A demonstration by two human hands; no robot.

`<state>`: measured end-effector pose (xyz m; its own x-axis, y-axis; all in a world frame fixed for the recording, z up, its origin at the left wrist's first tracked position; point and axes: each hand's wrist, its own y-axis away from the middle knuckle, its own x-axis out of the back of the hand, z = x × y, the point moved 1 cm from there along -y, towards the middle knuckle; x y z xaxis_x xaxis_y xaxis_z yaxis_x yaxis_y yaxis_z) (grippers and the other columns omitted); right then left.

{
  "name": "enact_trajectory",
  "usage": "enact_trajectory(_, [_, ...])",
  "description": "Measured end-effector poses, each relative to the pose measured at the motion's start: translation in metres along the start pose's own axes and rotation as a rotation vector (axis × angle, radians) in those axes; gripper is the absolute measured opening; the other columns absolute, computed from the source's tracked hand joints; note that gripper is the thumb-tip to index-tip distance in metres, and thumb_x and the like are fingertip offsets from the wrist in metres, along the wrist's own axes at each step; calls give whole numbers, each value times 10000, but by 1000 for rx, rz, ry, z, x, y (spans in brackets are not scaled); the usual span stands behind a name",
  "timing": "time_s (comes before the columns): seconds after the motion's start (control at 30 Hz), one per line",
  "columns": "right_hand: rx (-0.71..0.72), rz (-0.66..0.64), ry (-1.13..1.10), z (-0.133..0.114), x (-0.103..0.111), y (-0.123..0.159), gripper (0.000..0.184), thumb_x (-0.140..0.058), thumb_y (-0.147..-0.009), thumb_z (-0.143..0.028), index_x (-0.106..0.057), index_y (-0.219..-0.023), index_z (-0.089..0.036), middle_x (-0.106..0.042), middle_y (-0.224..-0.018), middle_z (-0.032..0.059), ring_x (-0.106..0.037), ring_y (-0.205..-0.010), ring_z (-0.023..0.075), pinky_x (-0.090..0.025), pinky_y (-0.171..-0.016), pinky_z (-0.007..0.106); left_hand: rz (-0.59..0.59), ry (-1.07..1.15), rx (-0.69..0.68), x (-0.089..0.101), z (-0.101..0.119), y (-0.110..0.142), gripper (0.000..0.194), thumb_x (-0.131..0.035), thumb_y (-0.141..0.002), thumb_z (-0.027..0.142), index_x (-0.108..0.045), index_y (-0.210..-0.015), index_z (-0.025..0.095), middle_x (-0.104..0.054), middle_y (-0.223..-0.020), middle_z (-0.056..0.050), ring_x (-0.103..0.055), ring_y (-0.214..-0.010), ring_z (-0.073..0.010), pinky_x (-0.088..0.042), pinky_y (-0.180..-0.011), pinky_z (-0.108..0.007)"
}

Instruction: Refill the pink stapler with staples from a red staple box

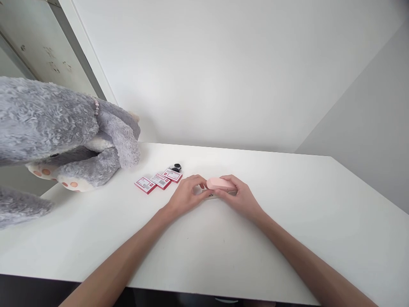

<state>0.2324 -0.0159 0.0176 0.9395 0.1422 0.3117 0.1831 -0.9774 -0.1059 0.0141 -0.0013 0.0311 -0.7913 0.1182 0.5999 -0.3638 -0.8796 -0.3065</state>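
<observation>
1. Here's the right hand (243,199), wrapped around a pink stapler-like device (218,183), low over the worktop (204,243).
2. The left hand (183,197) is in at its other end, fingers curled; firm grip or light touch, I cannot tell.
3. Fiddly handling at the pale base, calling for a steady right hold.
4. Red-and-white boxes (160,181) lie nearby.

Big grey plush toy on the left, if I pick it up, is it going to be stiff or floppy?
Probably floppy: the plush toy looks soft, and its arm droops downward. The shaggy fur should make it easy to grip rather than slippery. With that long, bulky body, I'd expect it to sag or tip if lifted by one end.
</observation>
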Motion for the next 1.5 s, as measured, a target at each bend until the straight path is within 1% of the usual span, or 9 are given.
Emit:
enact_trajectory(0.3, [-15,-31,-13,2,3,-1,400,-782,-872,-588,-703,-1135,-297,-739,-1199,26,-683,-1047,262,-548,-888,407,-18,-50,-26,-3,-5,0,320,-724,-958,458,-662,-773,205,-660,-887,-8,-584,-791,-164,-409,-706,-305])
enact_trajectory(0.5, [-44,-71,-20,0,5,-1,416,-778,-868,-607,-704,-1133,-294,-740,-1172,26,-682,-1016,256,-538,-870,394,-54,-52,15,-4,-4,1,459,-707,-949,529,-540,-683,194,-574,-801,10,-463,-651,-126,-355,-619,-299])
enact_trajectory(0.67, [-65,-90,-13,-1,6,-1,439,-769,-870,-618,-693,-1156,-294,-739,-1168,28,-680,-1002,255,-535,-842,382,-102,-34,44,-4,-1,1,510,-685,-945,579,-475,-673,201,-531,-721,23,-441,-622,-125,-328,-588,-291])
enact_trajectory(0.87, [-51,-120,-46,-2,7,0,410,-759,-880,-604,-683,-1138,-294,-730,-1198,28,-677,-1002,256,-536,-835,385,-135,-17,72,-3,2,1,516,-692,-928,565,-436,-660,206,-503,-677,28,-430,-610,-126,-306,-561,-286])
enact_trajectory(1.13, [-39,-122,-31,-2,9,-1,404,-756,-876,-608,-696,-1127,-298,-738,-1161,28,-683,-981,261,-548,-821,390,-128,-10,52,-4,2,1,533,-706,-922,569,-425,-653,206,-479,-667,35,-409,-603,-119,-298,-553,-283])
enact_trajectory(1.33, [-37,-129,-39,-2,9,-1,401,-760,-878,-612,-693,-1125,-303,-732,-1169,22,-676,-986,253,-542,-837,387,-142,-16,67,-4,2,0,561,-705,-913,608,-406,-656,209,-464,-654,40,-396,-596,-118,-288,-549,-282])
enact_trajectory(1.5, [-26,-135,-44,-1,8,-2,388,-755,-889,-598,-689,-1133,-304,-726,-1172,19,-669,-1010,251,-541,-862,387,-149,-14,67,-5,2,0,544,-703,-921,574,-394,-660,209,-437,-636,49,-378,-585,-113,-270,-544,-280])
